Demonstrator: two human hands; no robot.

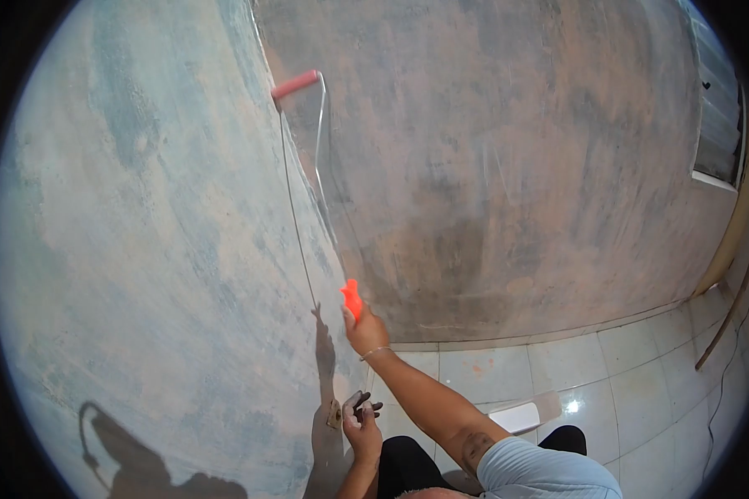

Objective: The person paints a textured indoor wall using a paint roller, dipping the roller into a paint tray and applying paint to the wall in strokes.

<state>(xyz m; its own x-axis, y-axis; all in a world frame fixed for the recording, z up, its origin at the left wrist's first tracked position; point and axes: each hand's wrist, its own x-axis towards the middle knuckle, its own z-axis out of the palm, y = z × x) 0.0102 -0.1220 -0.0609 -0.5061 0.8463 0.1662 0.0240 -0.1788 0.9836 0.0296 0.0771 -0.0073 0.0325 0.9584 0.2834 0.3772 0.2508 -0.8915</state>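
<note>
My right hand [366, 331] is closed around the orange handle [352, 301] of a paint roller. The roller's long bent metal rod [319, 150] reaches up to a reddish roller head [295, 85], which lies at the corner between the two walls. Lower down, my left hand [363, 420] is beside a small wall box [334, 414], its fingers loosely curled and apart, partly in shadow. Nothing shows in it.
A patchy bluish wall [158, 249] fills the left side; a brownish one [508, 183] stands ahead. On the tiled floor [641, 399] lies a white object [516, 417]. At the right are a window [717, 108], a stick [724, 324] and a cable [712, 424].
</note>
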